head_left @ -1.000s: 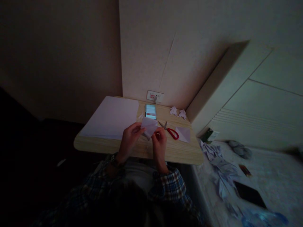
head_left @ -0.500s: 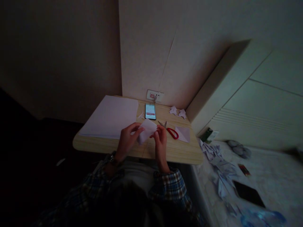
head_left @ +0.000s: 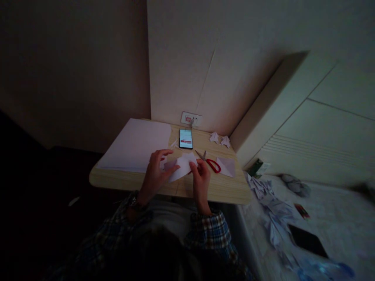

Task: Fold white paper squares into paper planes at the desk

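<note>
A folded piece of white paper [head_left: 182, 167] is held above the front part of the wooden table [head_left: 129, 178]. My right hand [head_left: 201, 175] pinches its right side, thumb on top and fingers behind. My left hand [head_left: 155, 171] is at the paper's left side with fingers spread apart; its thumb tip touches or nearly touches the paper. Just beyond my right hand lie red-handled scissors [head_left: 213, 165], blades apart. A creased paper square [head_left: 227, 167] rests to their right. Behind the held paper, a phone [head_left: 186, 139] lies with its screen lit.
A stack of large white sheets [head_left: 137, 142] covers the table's left side. Two folded paper figures [head_left: 225, 141] sit at the back right, by the wall socket [head_left: 191, 118]. On the bed [head_left: 345, 218] at right lie several folded papers [head_left: 275, 208] and a dark tablet-like object [head_left: 307, 240].
The paper has turned and now lies flatter, shifted slightly downward. My left hand's fingers have spread off it, while my right thumb has come onto its top.
</note>
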### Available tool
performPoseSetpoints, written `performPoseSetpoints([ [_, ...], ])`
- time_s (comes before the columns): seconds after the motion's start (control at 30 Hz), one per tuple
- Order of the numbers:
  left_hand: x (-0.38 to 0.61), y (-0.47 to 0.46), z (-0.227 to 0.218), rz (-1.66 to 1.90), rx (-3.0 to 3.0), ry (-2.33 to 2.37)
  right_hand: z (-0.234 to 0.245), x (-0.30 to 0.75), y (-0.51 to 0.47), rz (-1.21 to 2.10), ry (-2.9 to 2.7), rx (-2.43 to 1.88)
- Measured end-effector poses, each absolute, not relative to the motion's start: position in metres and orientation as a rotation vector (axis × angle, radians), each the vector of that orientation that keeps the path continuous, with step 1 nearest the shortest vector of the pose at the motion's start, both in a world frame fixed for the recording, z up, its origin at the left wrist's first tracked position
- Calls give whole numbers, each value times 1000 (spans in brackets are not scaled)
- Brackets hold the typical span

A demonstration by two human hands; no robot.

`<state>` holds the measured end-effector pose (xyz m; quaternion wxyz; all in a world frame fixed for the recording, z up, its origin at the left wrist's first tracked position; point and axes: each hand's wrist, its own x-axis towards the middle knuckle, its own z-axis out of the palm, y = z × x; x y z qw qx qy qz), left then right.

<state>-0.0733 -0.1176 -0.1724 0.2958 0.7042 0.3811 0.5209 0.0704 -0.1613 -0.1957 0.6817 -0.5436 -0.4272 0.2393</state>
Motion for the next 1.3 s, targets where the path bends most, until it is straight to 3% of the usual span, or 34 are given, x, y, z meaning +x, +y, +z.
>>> performPoseSetpoints([
  [0.1,-75,-119,-172,1473,1942,1099,-197,70,-162,505,-958,-1235],
  [0.5,-70,-107,-185,1253,1575,1030,-205,66,-162,439,-1064,-1286],
  [0.7,-71,-105,-182,1382,1677,982,-204,66,-162,390,-1109,-1292],
  [1.3,-76,-108,-168,1157,1575,838,-195,65,-167,549,-1195,-1257],
])
